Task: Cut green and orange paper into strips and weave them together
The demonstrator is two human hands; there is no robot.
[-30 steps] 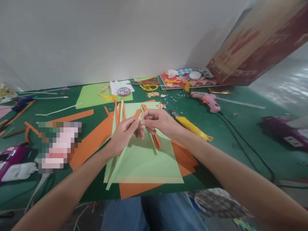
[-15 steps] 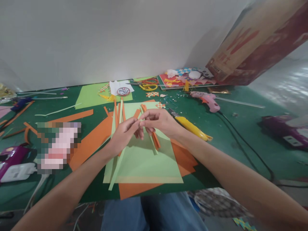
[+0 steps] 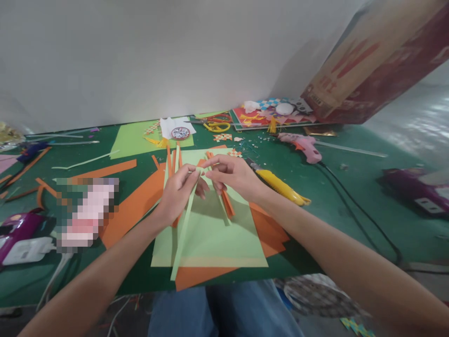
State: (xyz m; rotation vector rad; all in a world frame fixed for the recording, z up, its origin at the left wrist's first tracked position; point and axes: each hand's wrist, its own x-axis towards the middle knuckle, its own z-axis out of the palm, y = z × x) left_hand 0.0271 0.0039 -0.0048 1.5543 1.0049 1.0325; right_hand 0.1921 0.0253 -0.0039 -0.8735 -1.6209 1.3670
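My left hand [image 3: 180, 192] pinches a pale green paper strip [image 3: 184, 231] near its upper end. The strip's long tail slants down toward the table's front edge. My right hand [image 3: 231, 175] meets it there, thumb and forefinger closed around the strip's tip; the exact contact is small and partly hidden. Beneath both hands lies a light green paper sheet [image 3: 224, 248]. Folded orange strips [image 3: 227, 202] rest on it below my right hand, and more orange and green strips [image 3: 174, 157] stick out beyond my left hand.
Orange sheets [image 3: 136, 206] lie under the green one. A yellow utility knife [image 3: 280, 186] is right of my hand, with a pink glue gun [image 3: 303, 146] and its cord beyond. Yellow-handled scissors [image 3: 217, 126] lie farther back. A blurred-out object [image 3: 89, 213] and white plug [image 3: 28, 250] are left.
The green strip's tail has swung to the right, and its upper end now shows between my fingertips. My left hand has turned slightly; my right hand has barely moved.
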